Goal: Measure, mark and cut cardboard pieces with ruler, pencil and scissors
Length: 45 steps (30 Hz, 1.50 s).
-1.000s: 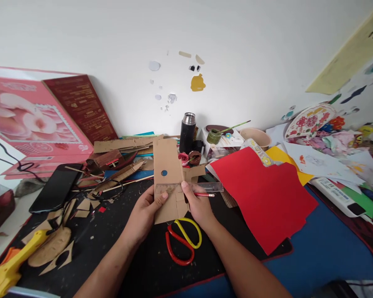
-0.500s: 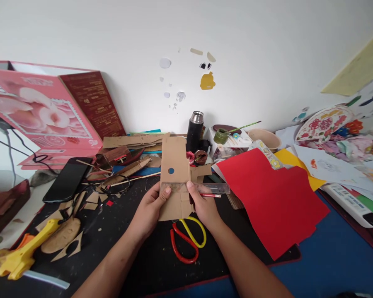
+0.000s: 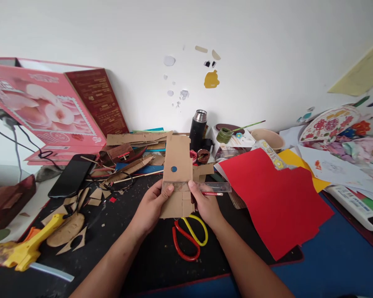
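Note:
Between my hands is a long piece of cardboard (image 3: pixel 178 155) with a round hole in its upper half. A clear ruler (image 3: pixel 216 187) lies across it below the hole and sticks out to the right. My left hand (image 3: pixel 153 201) grips the cardboard's left edge, thumb pressed on the ruler. My right hand (image 3: pixel 207 203) holds the right edge, its thumb also at the ruler. A red pencil (image 3: pixel 211 193) pokes out from under the right thumb. Just below the cardboard lie scissors (image 3: pixel 186 252) with one red and one yellow handle; their blades are hidden.
Left are a yellow glue gun (image 3: pixel 27 252), cardboard scraps (image 3: pixel 65 231) and a phone (image 3: pixel 71 176). A black flask (image 3: pixel 198 130) and a paint jar (image 3: pixel 224 135) stand behind. Red paper (image 3: pixel 273 198) lies right, a pink box (image 3: pixel 49 109) far left.
The whole view has shifted slightly, so things appear a little further right. My hands keep the same hold on the cardboard and ruler.

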Motion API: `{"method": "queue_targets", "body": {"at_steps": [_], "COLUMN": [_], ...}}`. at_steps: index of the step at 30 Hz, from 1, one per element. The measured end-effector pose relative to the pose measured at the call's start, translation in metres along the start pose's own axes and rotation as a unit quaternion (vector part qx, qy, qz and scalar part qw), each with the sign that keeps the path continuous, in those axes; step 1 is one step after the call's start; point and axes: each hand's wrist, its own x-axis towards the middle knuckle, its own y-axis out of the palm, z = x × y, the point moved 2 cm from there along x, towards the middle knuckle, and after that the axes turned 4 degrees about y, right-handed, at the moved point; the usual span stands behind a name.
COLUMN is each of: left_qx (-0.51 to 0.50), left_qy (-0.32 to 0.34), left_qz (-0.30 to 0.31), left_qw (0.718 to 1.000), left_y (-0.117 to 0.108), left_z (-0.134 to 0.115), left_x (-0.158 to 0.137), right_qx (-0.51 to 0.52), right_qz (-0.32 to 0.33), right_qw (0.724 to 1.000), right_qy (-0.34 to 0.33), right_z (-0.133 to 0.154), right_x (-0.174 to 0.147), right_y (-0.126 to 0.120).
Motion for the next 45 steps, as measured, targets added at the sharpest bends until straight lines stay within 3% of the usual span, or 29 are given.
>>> {"method": "queue_targets", "body": {"at_steps": [45], "left_qx": [0.014], "left_qy": [0.014], "left_qz": [-0.001], "left_qw": [1.0], "left_y": [-0.0014], "left_z": [0.0014], "left_x": [0.001], "right_qx": [-0.007], "right_qz": [0.011], "right_qw": [1.0], "right_qy": [-0.003], "right_z": [-0.0009], "right_x": [0.0005], "right_y": [0.0005]}}
